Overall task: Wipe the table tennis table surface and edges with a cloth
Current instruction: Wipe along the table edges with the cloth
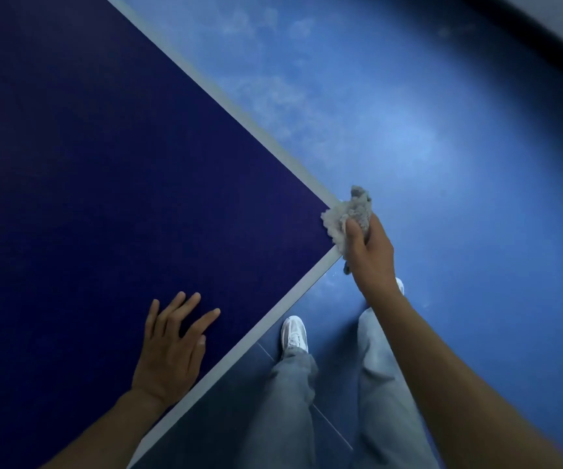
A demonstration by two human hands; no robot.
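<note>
Right hand: right of centre in the frame, fingers curled round a bunched cloth, gripping it against the table's corner.
Cloth position: at the corner where the two white border lines meet, partly on the top and partly hanging over the edge.
Step in hand: by my reading, the corner and edge are being wiped rather than the broad playing surface.
Next move: probably a slide along one edge, keeping the cloth wrapped over the rim with steady pressure. Which edge comes next cannot be told.
Cloth look: pale grey, fluffy and crumpled into a loose wad, with ragged tufts sticking out above the fingers.
Table: dark blue matte top filling the left half of the frame, bordered by a white line.
Left hand: lower left of centre, flat on the table top with fingers spread, holding nothing.
Surroundings: lighter blue floor with pale cloudy smudges in the upper right. Grey trousers and a white shoe show at the bottom.
</note>
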